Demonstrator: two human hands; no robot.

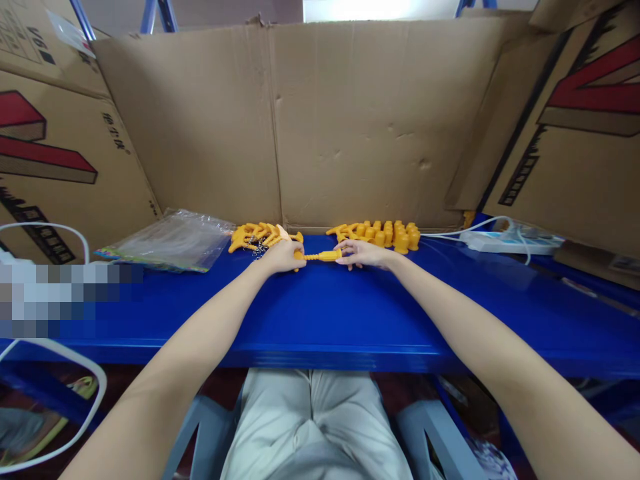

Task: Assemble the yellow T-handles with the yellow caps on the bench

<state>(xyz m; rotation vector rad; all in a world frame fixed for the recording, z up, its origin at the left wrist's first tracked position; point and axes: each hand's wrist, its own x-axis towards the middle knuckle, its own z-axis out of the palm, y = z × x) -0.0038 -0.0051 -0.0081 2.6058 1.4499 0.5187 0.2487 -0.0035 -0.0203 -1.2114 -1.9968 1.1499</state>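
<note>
A yellow ribbed piece [323, 256] lies crosswise between the two hands, just above or on the blue table [325, 307]; which of the two cannot be told. The left hand [286, 256] grips its left end between thumb and fingers, and the right hand [364, 254] has its fingertips closed about the wider right end. Just behind the left hand lies a heap of yellow branched parts [244, 236], with a thin dark chain [259, 249] among them. Behind the right hand are a few yellow hooked parts [342, 231] and, next to them, a close cluster of yellow cup-shaped pieces [400, 237]. Farther left a clear plastic bag [173, 240] with a coloured edge lies nearly flat; its contents, if any, cannot be made out. To the right is a white power strip [510, 238] with white cables. A tall brown cardboard panel [370, 127] stands along the back. The upper left carton [20, 43] reads "V6"; the large left carton [75, 200] below it carries red block shapes and small black characters too unclear to read. The right carton [575, 167] bears a similar red shape and dark strip of lettering, also illegible.
</note>
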